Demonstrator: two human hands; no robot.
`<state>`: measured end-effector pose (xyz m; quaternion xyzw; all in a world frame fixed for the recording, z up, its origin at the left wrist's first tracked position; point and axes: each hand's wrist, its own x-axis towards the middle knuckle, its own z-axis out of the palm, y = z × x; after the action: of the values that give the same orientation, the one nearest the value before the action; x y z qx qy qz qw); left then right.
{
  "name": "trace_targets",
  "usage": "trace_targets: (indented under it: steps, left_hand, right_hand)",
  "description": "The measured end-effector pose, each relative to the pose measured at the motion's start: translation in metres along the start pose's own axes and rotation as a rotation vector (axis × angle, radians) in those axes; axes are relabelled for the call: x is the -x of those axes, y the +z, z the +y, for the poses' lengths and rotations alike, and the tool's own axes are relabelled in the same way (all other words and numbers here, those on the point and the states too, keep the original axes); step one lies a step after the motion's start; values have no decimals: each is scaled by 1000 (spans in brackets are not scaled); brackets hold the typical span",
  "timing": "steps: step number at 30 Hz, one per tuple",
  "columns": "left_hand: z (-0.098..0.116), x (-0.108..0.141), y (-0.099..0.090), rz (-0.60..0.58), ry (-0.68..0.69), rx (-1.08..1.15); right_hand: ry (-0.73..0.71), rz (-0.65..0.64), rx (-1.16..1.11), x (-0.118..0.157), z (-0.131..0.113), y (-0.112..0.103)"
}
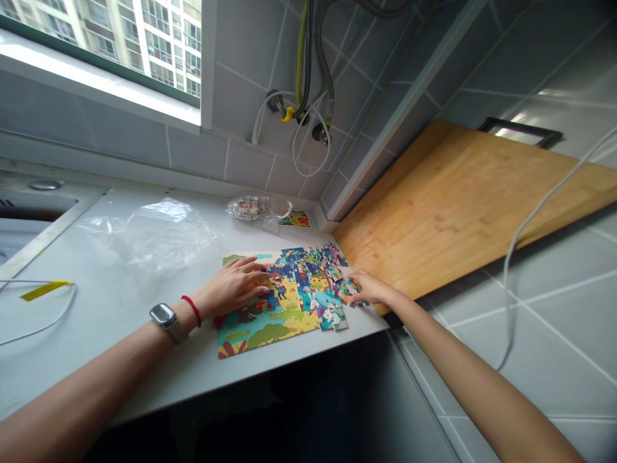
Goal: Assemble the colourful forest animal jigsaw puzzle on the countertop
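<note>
A colourful puzzle board with animals and plants lies near the front edge of the white counter. My left hand rests on its left part, palm down with fingers spread, holding nothing. Puzzle pieces are heaped over the board's right side and beyond it. At the right end of the heap, my right hand touches loose pieces with thumb and fingers apart; its palm side is hidden. Joined pieces with white rabbits lie at the board's lower right edge.
Behind the board are a clear bag with pieces and a small picture card. A crumpled plastic bag lies on the left. A wooden board leans at the right. Cables hang there; a sink is far left.
</note>
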<state>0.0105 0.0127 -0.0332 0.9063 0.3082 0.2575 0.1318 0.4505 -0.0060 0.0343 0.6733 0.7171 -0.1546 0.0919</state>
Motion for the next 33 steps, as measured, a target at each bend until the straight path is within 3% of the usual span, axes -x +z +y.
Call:
trace_targets:
  steps: [11, 18, 24, 29, 33]
  left_hand:
    - [-8, 3, -22, 168, -1, 27]
    - [-17, 7, -22, 201, -98, 51]
    - [-16, 5, -21, 160, -90, 51]
    - [-14, 5, -20, 153, -89, 71]
    - [-14, 6, -17, 133, -74, 72]
  right_hand:
    - [3, 50, -21, 32, -10, 10]
    - [30, 148, -178, 30, -6, 15]
    - [79, 218, -354, 41, 3, 25]
    - [126, 161, -717, 57, 1, 15]
    - [109, 105, -983, 58, -29, 5]
